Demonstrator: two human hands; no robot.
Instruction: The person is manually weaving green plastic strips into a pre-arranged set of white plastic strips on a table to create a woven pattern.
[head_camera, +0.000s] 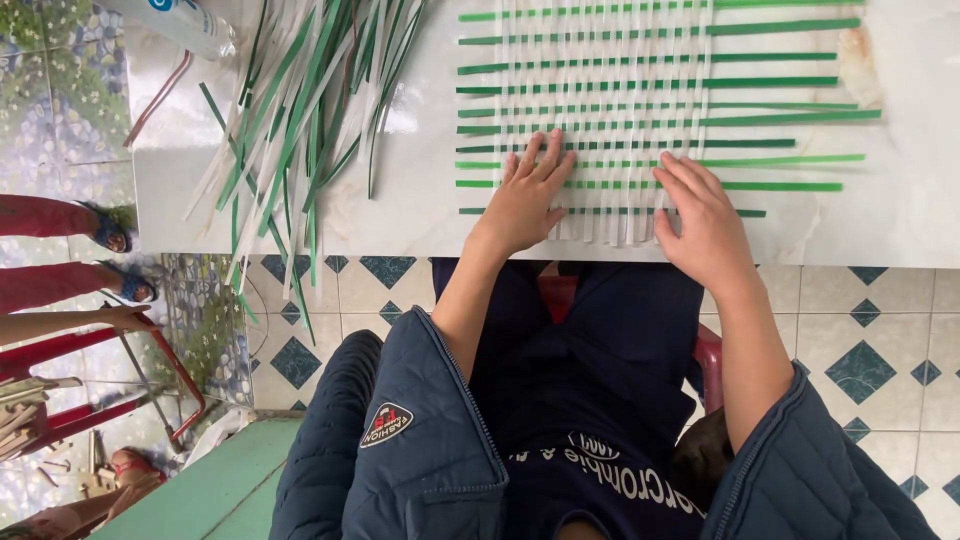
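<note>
A woven mat (640, 120) of green and white strips is spread on the table (900, 220), upper centre of the frame. It is pressed flat by the left hand (528, 200) and right hand (705, 225), fingers open, nothing gripped. Loose strips (300, 110) are piled at upper left.

Looks like a small home craft workshop, prob. a tiled yard or porch. White marble-look bench (900, 220) carries a half-woven mat (640, 120) of green & white strips, w/ a loose strip bundle (300, 110) beside it. Patterned floor tiles (860, 350) below; red metal frames (150, 390) and another person's sandalled feet (115, 255) at left edge, partly cut off.
</note>
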